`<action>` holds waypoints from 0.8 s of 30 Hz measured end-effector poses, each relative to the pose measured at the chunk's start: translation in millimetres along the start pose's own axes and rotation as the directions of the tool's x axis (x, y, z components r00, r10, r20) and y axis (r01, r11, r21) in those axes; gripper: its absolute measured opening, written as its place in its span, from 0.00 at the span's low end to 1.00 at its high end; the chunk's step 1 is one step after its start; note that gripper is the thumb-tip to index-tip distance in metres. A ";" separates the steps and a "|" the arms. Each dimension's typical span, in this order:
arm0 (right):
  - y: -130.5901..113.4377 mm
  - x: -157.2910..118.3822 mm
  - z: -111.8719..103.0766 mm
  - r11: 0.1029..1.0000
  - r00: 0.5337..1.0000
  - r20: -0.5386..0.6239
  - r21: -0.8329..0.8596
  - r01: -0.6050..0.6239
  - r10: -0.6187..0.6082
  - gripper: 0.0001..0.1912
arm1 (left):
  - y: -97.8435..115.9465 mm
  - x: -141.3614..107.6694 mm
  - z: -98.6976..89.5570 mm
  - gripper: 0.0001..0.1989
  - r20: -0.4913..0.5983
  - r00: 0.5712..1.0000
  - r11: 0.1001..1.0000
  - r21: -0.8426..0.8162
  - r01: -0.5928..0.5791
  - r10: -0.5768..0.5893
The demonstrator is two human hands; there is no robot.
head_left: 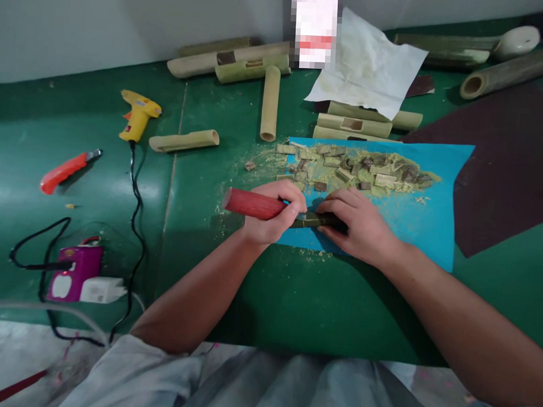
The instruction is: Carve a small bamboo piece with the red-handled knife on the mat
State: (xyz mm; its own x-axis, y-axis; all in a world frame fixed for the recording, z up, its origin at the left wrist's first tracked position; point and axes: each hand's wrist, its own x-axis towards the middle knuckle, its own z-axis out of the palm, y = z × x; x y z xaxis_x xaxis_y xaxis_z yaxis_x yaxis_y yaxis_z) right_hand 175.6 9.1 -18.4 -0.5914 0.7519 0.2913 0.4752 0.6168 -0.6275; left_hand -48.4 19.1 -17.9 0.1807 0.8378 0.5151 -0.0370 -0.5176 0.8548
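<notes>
My left hand [275, 218] is closed around the thick red handle of a chisel [256, 204]. The handle points to the left, and a little of its metal blade shows beside my thumb, over a dark bamboo piece [307, 222]. My right hand [354, 225] grips the bamboo piece from the right, with fingers on its far side and thumb on the near side. Its right end is hidden under that hand. Beneath both hands lies a blue sheet [414, 225], with a heap of bamboo chips and shavings [363, 168] just beyond them.
Cut bamboo tubes [253, 68] lie along the back of the green table [209, 183], and more bamboo sits under white paper [367, 67]. At left are a yellow glue gun [140, 114], a red-handled cutter [66, 173], and a purple power block [77, 270] with cables. Dark sheet [511, 172] lies right.
</notes>
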 end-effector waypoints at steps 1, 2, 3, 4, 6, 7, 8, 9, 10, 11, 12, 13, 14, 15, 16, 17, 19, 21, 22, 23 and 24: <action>0.0 -0.1 -0.1 1.000 1.000 -0.003 -0.005 0.005 -0.005 0.07 | 0.7 0.6 -0.2 0.11 0.018 1.000 1.000 0.009 -0.003 0.002; -0.1 -0.1 -0.1 1.000 1.000 -0.008 -0.010 0.011 -0.011 0.07 | 1.3 1.0 -0.2 0.11 0.022 1.000 1.000 0.013 -0.008 0.007; -0.1 -0.1 -0.1 1.000 1.000 -0.013 -0.014 0.018 -0.018 0.07 | 1.8 1.4 -0.1 0.11 0.017 1.000 1.000 0.015 -0.013 0.013; -0.2 0.0 -0.1 1.000 1.000 -0.018 -0.016 0.025 -0.026 0.07 | 2.2 1.5 0.0 0.11 0.010 1.000 1.000 0.018 -0.019 0.018; -0.2 0.1 0.1 0.999 0.999 -0.029 -0.018 0.035 -0.036 0.07 | 2.4 1.3 0.1 0.12 -0.003 1.000 0.999 0.014 -0.031 0.031; -0.3 0.2 0.3 0.999 0.999 -0.034 -0.018 0.038 -0.038 0.07 | 2.4 1.0 0.0 0.12 -0.011 0.999 0.999 0.009 -0.037 0.037; -0.4 0.2 0.4 0.999 0.999 -0.036 -0.018 0.039 -0.040 0.08 | 2.2 0.7 -0.2 0.12 -0.015 0.999 0.999 0.005 -0.038 0.038; -0.5 0.3 0.5 0.999 0.998 -0.038 -0.018 0.041 -0.042 0.08 | 2.1 0.3 -0.6 0.12 -0.017 0.999 0.999 0.001 -0.037 0.037; -0.7 0.3 0.6 0.999 0.998 -0.042 -0.018 0.043 -0.044 0.08 | 1.9 0.0 -1.0 0.12 -0.013 0.999 0.999 -0.002 -0.032 0.032; -0.9 0.4 0.6 0.999 0.998 -0.044 -0.016 0.046 -0.047 0.07 | 1.9 -0.1 -1.5 0.12 -0.004 1.000 1.000 -0.001 -0.023 0.023; -1.1 0.5 0.6 0.999 0.998 -0.044 -0.015 0.049 -0.050 0.07 | 2.1 0.0 -1.9 0.11 0.007 1.000 1.000 0.002 -0.014 0.014; -1.3 0.6 0.6 0.999 0.998 -0.044 -0.014 0.053 -0.053 0.07 | 2.5 0.2 -2.4 0.11 0.015 1.000 1.000 0.004 -0.007 0.007; -1.5 0.8 0.6 0.998 0.997 -0.045 -0.011 0.055 -0.056 0.07 | 3.0 0.6 -2.7 0.10 0.020 1.000 1.000 0.008 -0.002 0.002; -1.7 0.9 0.7 0.998 0.997 -0.048 -0.008 0.056 -0.057 0.07 | 3.7 1.1 -2.9 0.10 0.021 1.000 1.000 0.013 0.001 -0.002; -1.7 1.0 0.9 0.998 0.997 -0.051 -0.004 0.056 -0.056 0.07 | 4.4 1.6 -3.1 0.10 0.022 1.000 1.000 0.019 0.006 -0.006; -1.6 1.1 1.1 0.998 0.997 -0.052 0.000 0.057 -0.057 0.07 | 5.1 2.0 -3.1 0.10 0.025 1.000 1.000 0.026 0.012 -0.012; -1.1 1.2 1.5 0.998 0.997 -0.050 0.004 0.062 -0.062 0.07 | 6.2 2.5 -2.9 0.10 0.035 0.999 0.999 0.033 0.025 -0.026; -0.5 1.1 1.8 0.998 0.997 -0.050 0.006 0.067 -0.066 0.07 | 6.6 2.7 -2.6 0.10 0.043 0.998 0.999 0.033 0.035 -0.036; -0.2 1.0 1.8 0.998 0.996 -0.052 0.008 0.068 -0.068 0.08 | 6.5 2.8 -2.4 0.10 0.046 0.998 0.999 0.031 0.038 -0.039; 0.0 0.9 1.8 0.998 0.996 -0.055 0.010 0.067 -0.066 0.08 | 6.5 2.9 -2.2 0.10 0.047 0.998 0.999 0.029 0.037 -0.039; 0.2 0.8 1.7 0.998 0.997 -0.056 0.014 0.063 -0.062 0.07 | 6.4 3.0 -1.9 0.10 0.046 0.998 0.999 0.026 0.039 -0.040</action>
State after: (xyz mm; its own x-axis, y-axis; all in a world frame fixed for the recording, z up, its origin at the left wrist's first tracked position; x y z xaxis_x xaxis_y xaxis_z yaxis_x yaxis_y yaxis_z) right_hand 174.1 9.4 -19.4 -0.5823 0.7241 0.3695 0.4281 0.6595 -0.6178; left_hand -50.0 18.6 -10.8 0.2273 0.8491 0.4769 -0.0045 -0.4888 0.8724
